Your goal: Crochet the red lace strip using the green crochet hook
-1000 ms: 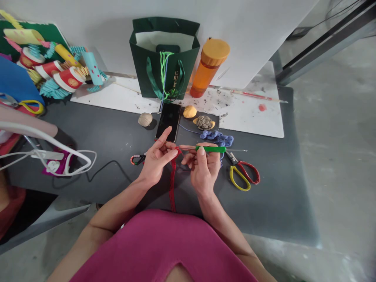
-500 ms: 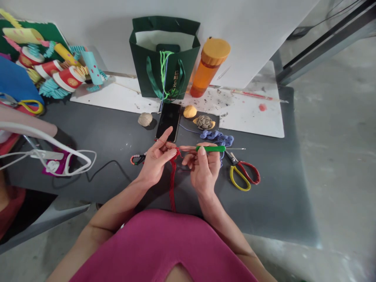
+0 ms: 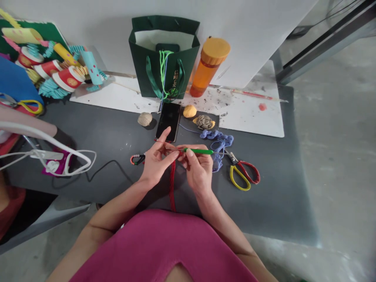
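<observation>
My right hand [image 3: 198,166] grips a green-handled crochet hook [image 3: 201,151], its tip pointing left into the fingers of my left hand [image 3: 157,160]. Between thumb and fingers the left hand pinches red crochet work [image 3: 172,184], whose strip hangs down toward my body. My left index finger stands raised, with red yarn running by it. The hook's tip is hidden among the fingers. Just beyond the hands lies a black phone [image 3: 168,122]. Purple-blue crochet work [image 3: 217,139] lies to the right of my right hand, beside scissors [image 3: 242,174] with one yellow and one red handle.
A green paper bag [image 3: 138,58] and an orange bottle [image 3: 205,72] stand at the back. A beige yarn ball [image 3: 145,119], a yellow ball [image 3: 189,111] and a grey crocheted piece [image 3: 205,122] lie near the phone. White cables [image 3: 85,156] and paper-cup crafts [image 3: 69,78] are at left.
My right hand and the crochet hook have moved left, close against my left hand. More of the purple-blue crochet work now shows. The left hand stays nearly in place.
</observation>
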`<state>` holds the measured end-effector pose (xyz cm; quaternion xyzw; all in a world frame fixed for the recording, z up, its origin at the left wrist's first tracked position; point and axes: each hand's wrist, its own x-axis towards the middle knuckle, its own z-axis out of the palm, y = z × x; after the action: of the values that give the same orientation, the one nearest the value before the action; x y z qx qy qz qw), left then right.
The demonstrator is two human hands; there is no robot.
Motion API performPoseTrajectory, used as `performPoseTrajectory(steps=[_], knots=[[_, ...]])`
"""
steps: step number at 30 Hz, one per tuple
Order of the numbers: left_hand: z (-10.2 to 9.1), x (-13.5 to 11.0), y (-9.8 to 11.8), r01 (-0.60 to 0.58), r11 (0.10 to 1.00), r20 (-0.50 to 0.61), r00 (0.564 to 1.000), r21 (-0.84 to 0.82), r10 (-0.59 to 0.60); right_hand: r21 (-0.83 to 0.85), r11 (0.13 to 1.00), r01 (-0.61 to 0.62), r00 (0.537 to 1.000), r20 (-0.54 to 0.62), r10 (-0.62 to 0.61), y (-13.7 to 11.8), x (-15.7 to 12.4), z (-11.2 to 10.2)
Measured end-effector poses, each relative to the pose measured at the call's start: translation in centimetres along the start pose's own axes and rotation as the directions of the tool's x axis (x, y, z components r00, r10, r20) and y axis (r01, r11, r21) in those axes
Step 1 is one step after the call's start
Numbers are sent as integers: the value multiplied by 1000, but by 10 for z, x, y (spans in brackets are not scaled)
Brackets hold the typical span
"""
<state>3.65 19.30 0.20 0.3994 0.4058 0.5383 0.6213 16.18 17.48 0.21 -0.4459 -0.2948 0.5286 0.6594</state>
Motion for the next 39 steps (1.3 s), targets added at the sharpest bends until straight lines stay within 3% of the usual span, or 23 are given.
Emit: performPoseTrajectory(steps=[3,5,11,17,29,35,39], knots=[[3,-3,2,-104,983,-92,989,152,119,-48,997,53,999,8,-53,3,0,-2],[5,-4,3,-131,975,-93,984,180,150,-111,989,95,995,34,-92,5,1,-4],[5,-3,4,-29,997,-17,999,67,30,-195,976,95,995,27,-92,9,1,-6],[2,2,1,-46,999,-24,999,-11,46,-76,997,25,997,-72,-30,7,3,-3],[-11,19,9,-57,976,-308,951,-210,-11,84,996,-13,995,-95,22,2,6,-6],[-12,20,10,102,973,-220,964,-206,-148,135,990,-29,996,-77,39,-4,7,-4],[-17,23,10,103,989,-181,976,-108,-121,323,943,-82,997,19,80,-14,12,-6]])
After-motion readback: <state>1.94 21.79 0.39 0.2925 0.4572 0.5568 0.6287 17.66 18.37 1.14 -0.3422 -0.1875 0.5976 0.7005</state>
